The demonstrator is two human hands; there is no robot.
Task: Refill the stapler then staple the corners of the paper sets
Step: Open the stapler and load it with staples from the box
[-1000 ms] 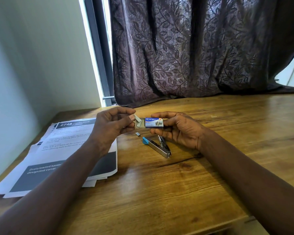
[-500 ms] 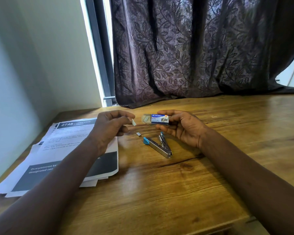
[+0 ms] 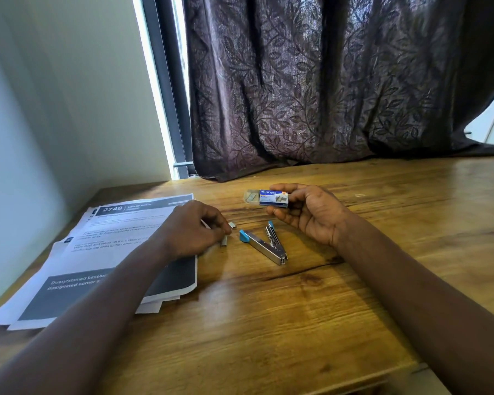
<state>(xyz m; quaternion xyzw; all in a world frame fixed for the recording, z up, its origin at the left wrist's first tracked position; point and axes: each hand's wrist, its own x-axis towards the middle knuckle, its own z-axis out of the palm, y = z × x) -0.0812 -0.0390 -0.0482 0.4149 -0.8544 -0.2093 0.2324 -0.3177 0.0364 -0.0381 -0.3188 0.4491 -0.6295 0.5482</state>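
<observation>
Open box (image 3: 273, 198) pinched in right fingers (image 3: 285, 186): staples (image 3: 252, 198) could get spilled if tipped. Left fingers' (image 3: 216, 220) hold can't be told.

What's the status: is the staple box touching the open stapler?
Apart. The head view shows the right hand holding the staple box above the table, bare wood visible between it and the stapler.

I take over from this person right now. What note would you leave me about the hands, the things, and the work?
Left hand: low at the table, fingertips at a staple strip; grip unclear.
Right hand: holds the staple box, tray partly out.
Stapler lies open on the table; papers lie to its left.
Done: stapler opened, strip out.
To do: load strip, close stapler, staple corners.
</observation>
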